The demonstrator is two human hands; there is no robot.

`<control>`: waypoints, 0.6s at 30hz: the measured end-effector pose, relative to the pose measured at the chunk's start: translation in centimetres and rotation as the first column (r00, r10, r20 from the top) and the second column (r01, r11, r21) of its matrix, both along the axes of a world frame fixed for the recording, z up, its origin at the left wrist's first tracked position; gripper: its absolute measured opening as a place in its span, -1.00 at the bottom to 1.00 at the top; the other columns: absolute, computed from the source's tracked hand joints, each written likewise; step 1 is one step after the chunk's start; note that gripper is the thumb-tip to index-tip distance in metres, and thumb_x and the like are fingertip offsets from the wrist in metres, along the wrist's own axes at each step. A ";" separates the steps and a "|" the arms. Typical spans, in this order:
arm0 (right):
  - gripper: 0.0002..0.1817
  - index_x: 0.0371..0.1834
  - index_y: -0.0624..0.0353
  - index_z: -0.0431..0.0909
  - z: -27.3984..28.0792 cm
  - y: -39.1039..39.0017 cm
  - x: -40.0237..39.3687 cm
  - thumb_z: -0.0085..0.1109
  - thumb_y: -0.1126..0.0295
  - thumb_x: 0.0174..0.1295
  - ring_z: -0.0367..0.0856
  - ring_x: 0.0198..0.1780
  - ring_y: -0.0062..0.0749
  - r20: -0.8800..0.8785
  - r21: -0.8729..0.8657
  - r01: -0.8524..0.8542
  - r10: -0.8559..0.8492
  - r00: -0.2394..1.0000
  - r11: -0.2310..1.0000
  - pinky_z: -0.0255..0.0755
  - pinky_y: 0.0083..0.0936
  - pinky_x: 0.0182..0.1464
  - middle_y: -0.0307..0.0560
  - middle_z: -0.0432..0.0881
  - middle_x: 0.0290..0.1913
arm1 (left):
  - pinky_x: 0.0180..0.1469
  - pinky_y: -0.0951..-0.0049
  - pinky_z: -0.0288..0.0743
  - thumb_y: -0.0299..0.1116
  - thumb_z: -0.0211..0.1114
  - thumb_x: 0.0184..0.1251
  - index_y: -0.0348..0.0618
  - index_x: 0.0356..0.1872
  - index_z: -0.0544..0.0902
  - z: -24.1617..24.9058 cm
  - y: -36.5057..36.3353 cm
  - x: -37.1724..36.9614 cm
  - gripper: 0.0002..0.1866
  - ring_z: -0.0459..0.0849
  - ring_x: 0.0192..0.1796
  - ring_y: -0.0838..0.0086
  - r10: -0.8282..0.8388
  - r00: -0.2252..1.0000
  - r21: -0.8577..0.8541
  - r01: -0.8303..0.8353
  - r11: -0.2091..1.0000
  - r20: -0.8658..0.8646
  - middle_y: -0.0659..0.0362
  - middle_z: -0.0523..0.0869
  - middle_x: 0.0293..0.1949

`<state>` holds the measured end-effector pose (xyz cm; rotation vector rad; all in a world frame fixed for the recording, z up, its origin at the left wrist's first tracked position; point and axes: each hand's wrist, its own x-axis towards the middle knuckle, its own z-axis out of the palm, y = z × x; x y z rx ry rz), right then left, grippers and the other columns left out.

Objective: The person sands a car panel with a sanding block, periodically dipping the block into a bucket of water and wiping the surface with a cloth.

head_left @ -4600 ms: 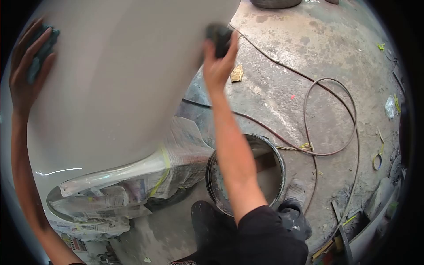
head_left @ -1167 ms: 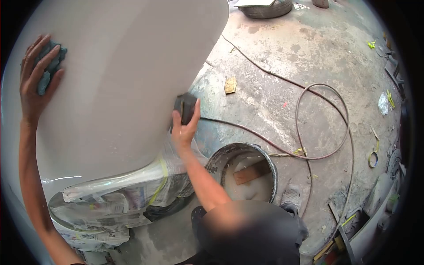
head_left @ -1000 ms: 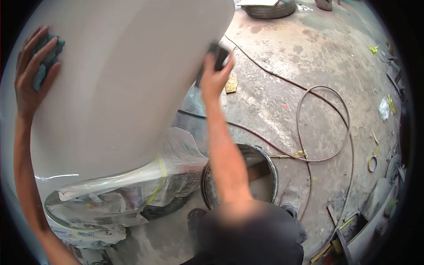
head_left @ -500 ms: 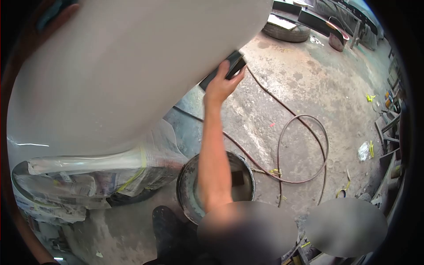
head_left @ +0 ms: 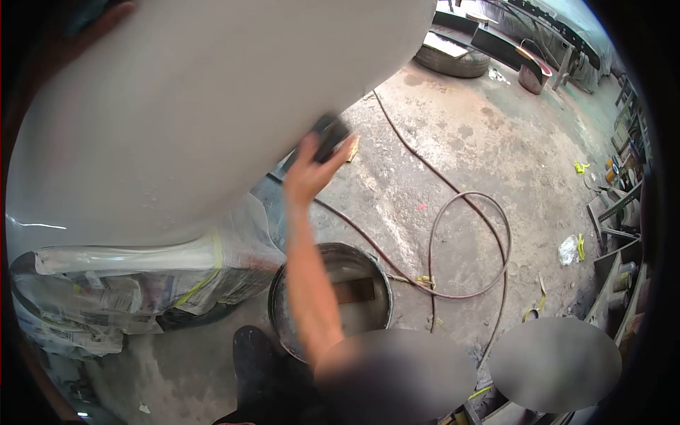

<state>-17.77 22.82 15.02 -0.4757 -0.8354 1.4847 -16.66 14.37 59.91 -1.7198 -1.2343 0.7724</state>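
My right hand [head_left: 309,170] is closed around a dark sanding block [head_left: 330,134], slightly blurred by motion. The block lies against the lower edge of a large, smooth, pale car body panel [head_left: 177,106]. At the upper left, in shadow, my left hand [head_left: 103,27] is by the panel's far side with a dark bluish thing [head_left: 83,15] at its fingers; its kind cannot be made out. Below my right forearm stands a round bucket [head_left: 389,301] with liquid in it and a brown rectangular piece [head_left: 355,290] inside.
A wheel [head_left: 49,312] covered in newspaper and plastic film [head_left: 244,227] sits under the panel. A hose [head_left: 506,234] loops across the stained concrete floor [head_left: 453,134]. A tire [head_left: 453,65] lies at the back, and racks with parts [head_left: 623,219] line the right side.
My right hand and the block have slid down and left along the panel's edge. The view has shifted slightly, and more of the brown piece in the bucket shows.
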 end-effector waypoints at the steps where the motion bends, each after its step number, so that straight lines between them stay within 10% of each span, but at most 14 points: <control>1: -0.09 0.66 0.29 -0.03 -1.2 -3.1 -0.3 0.32 0.19 0.45 0.34 0.47 0.03 0.017 0.049 0.047 -0.048 0.999 0.998 0.34 -0.17 0.44 0.28 0.30 0.46 | 0.38 -0.15 0.42 -0.14 0.57 0.17 -0.03 0.04 0.75 -0.1 -0.1 0.3 -0.58 0.48 0.41 -0.02 0.018 1.000 0.012 -0.018 1.000 0.005 -0.05 0.58 0.28; 8: -0.12 0.64 0.32 -0.05 1.9 12.4 -1.0 0.22 0.06 0.51 0.53 0.24 -0.20 -0.069 0.042 -0.015 0.018 0.997 0.999 0.50 -0.33 0.25 0.20 0.41 0.33 | 0.36 0.13 0.38 0.03 0.66 0.07 0.17 0.01 0.81 0.2 0.6 -1.1 -0.53 0.61 0.27 0.29 -0.124 0.992 0.013 0.124 0.992 0.036 0.23 0.77 0.08; 14: -0.14 0.64 0.26 0.03 -2.6 -6.7 -0.7 0.32 0.19 0.45 0.37 0.47 0.08 0.037 0.280 0.146 -0.163 0.986 0.949 0.33 -0.10 0.47 0.27 0.35 0.46 | 0.38 0.13 0.38 0.03 0.66 0.06 0.19 -0.02 0.82 0.0 0.1 -0.6 -0.55 0.65 0.22 0.30 -0.119 0.993 0.056 0.119 0.991 -0.009 0.25 0.76 0.09; 18: -0.14 0.64 0.23 0.03 -0.8 0.1 -0.7 0.33 0.19 0.45 0.40 0.44 0.07 0.084 0.254 0.149 -0.175 0.981 0.956 0.33 -0.12 0.47 0.28 0.35 0.45 | 0.39 0.14 0.36 0.04 0.66 0.06 0.17 -0.01 0.82 0.1 0.6 -1.2 -0.54 0.66 0.21 0.29 -0.142 0.987 0.025 0.140 0.990 0.078 0.24 0.75 0.13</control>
